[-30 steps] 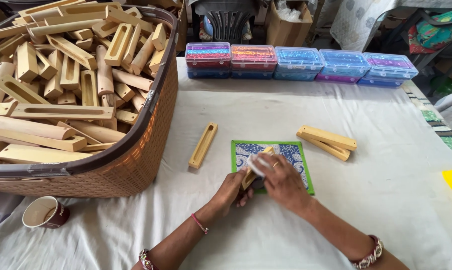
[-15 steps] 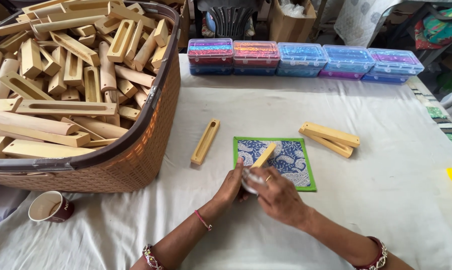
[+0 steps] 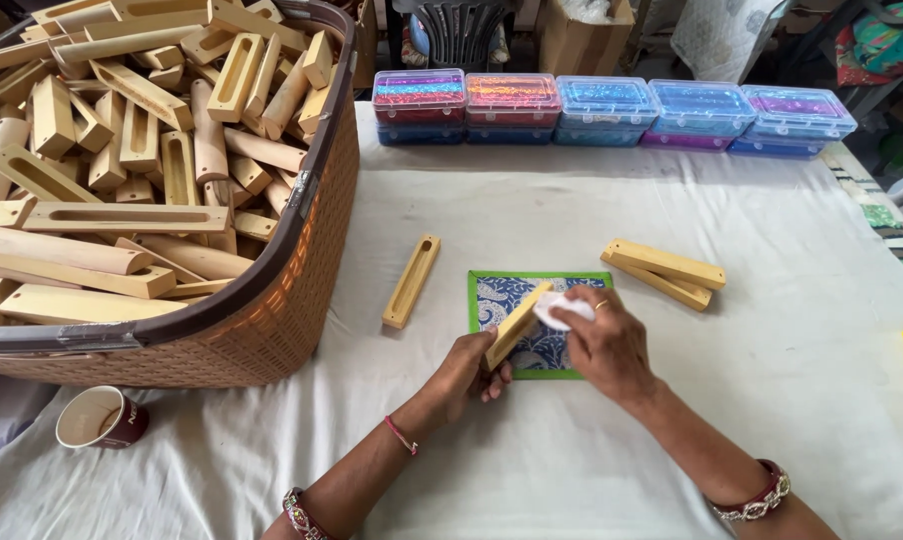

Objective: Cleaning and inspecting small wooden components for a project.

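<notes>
- While the left hand (image 3: 469, 366) is gripping the slotted wooden block (image 3: 517, 325) tilted over the blue patterned mat (image 3: 499, 294) at frame centre, steadying it,
- the right hand (image 3: 604, 340) is pinching a small white pad (image 3: 564, 309) against the block's upper end.

The wooden piece (image 3: 515, 326) in my left hand (image 3: 469, 368) looks matt, pale and smooth (like those in the woven basket (image 3: 302, 280)); the tablecloth (image 3: 572, 210) is plain cloth.

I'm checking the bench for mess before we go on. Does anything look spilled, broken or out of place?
Nothing stands out. The left hand holds a wooden block over the patterned mat while the right hand presses a white pad on it. The basket is heaped but nothing has fallen out.
</notes>
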